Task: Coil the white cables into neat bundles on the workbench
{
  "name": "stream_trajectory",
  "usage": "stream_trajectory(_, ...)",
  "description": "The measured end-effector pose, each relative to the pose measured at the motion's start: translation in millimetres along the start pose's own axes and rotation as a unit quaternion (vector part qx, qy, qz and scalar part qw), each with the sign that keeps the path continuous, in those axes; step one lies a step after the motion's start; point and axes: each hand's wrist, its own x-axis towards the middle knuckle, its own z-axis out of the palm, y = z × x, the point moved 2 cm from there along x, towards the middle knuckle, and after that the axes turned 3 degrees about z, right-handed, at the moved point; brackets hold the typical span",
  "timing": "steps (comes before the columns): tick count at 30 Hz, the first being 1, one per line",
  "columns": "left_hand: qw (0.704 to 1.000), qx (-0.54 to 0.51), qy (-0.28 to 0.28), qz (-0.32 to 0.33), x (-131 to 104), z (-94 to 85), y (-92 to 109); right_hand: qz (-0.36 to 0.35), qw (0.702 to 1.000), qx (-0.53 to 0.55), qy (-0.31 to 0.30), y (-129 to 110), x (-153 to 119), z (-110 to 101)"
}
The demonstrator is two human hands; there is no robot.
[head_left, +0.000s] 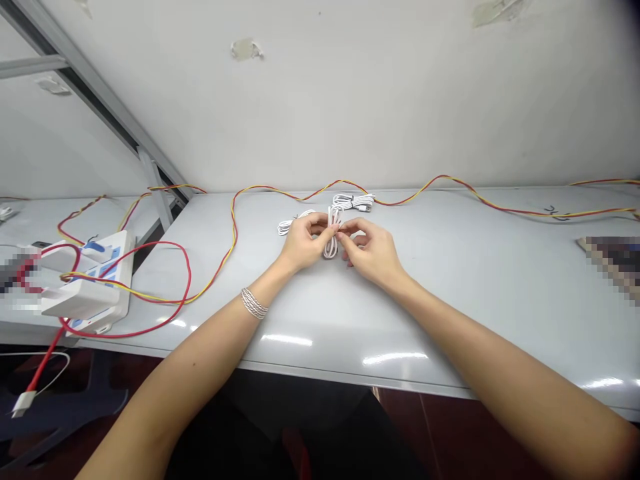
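Between my two hands, just above the grey table, a white cable (331, 249) is held in a coiled bundle. My left hand (309, 241) grips the bundle from its left side, thumb laid across the middle. From the right, my right hand (367, 248) pinches at the same middle part; a tie there is too small to make out. A second coiled white cable (353, 202), bound with a dark tie, lies just behind my hands. Another white cable bundle (285, 227) lies by my left hand, partly hidden behind it.
A white power strip (125, 273) with plugged-in adapters sits at the left on the grey table (480, 287). A twisted red and yellow wire (270, 189) runs along the wall. Black twist ties (556, 214) and a blurred flat object (615, 260) lie at right.
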Motion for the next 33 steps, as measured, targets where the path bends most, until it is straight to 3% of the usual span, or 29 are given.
stream_trajectory(22, 0.998, -0.054, 0.005, -0.045, 2.9, 1.0, -7.7, -0.003, 0.999, 0.039, 0.008, 2.2, -1.7, 3.2)
stream_trajectory(33, 0.997, -0.061, -0.024, -0.033, 2.1, 3.4, -3.2, 0.015, 0.998, 0.06, -0.009, 5.6, 1.5, 4.4)
